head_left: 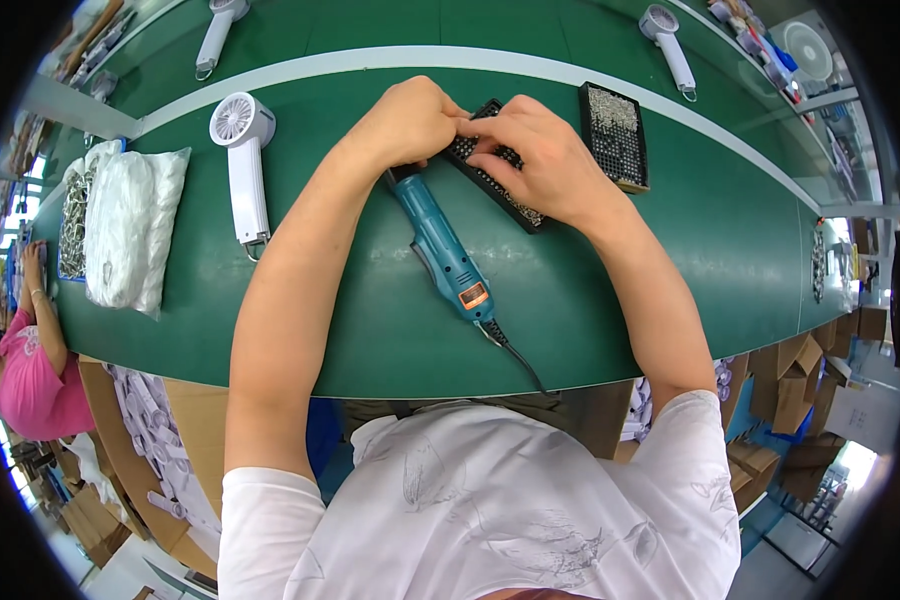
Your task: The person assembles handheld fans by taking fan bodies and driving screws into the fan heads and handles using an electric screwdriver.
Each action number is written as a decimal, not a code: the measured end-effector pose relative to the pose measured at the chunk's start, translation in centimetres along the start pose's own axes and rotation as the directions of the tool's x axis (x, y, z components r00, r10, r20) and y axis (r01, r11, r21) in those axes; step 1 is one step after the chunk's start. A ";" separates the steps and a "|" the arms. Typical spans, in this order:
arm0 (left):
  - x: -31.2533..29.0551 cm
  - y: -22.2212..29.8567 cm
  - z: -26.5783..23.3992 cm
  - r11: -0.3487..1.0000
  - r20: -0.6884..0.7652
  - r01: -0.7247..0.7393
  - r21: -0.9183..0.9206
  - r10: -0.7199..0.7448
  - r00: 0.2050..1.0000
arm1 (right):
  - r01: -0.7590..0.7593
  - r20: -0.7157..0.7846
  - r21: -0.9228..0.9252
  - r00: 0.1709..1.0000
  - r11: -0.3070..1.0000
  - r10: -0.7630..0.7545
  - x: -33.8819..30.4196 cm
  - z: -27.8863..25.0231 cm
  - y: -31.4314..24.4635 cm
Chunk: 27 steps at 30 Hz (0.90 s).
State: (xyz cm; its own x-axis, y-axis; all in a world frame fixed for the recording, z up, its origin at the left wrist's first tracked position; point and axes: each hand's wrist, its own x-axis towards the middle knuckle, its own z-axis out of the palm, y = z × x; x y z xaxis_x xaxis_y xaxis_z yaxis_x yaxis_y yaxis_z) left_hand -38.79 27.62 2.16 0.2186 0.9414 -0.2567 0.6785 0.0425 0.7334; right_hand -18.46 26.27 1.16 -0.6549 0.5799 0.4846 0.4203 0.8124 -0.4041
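Observation:
My left hand [415, 122] is closed, its curled fingers reaching the upper end of a black perforated tray [532, 220]. What those fingers hold, if anything, is hidden. Over the same tray, my right hand [545, 160] bends with index finger and thumb apart, and its index fingertip meets the left fingers. Small metal pieces, apparently screws, fill the tray's holes. A teal electric screwdriver [438, 240] lies slanted on the green table between my forearms. Its nose end is next to my left wrist, and its black cord trails to the near edge.
Right of my right hand stands another black tray [615, 140] of small metal pieces. A white handheld fan [246, 165] lies to the left, near plastic bags [130, 230] and a blue bin [73, 220]. Boxes of fan parts [160, 440] stand below. A person in pink [35, 370] sits far left.

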 end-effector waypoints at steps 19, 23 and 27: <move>-0.2 0.2 -0.3 0.998 0.024 0.020 -0.067 -0.018 1.000 | -0.099 0.094 0.042 0.991 0.994 0.095 0.9 -0.2 1.0; -0.1 0.0 -0.3 0.997 0.029 0.022 -0.080 -0.020 0.999 | -0.065 0.126 0.025 0.990 0.998 0.062 1.1 -0.1 1.0; 0.1 -0.1 -0.3 0.997 0.041 0.024 -0.078 -0.021 0.999 | -0.148 0.054 -0.091 0.987 0.985 0.153 1.3 0.3 1.2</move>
State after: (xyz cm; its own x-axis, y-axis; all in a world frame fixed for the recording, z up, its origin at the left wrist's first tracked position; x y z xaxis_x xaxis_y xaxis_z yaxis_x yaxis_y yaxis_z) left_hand -39.03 27.83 2.23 0.2325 0.9260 -0.2975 0.6271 0.0911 0.7736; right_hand -19.00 27.99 1.01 -0.6155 0.6934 0.3747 0.5678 0.7198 -0.3993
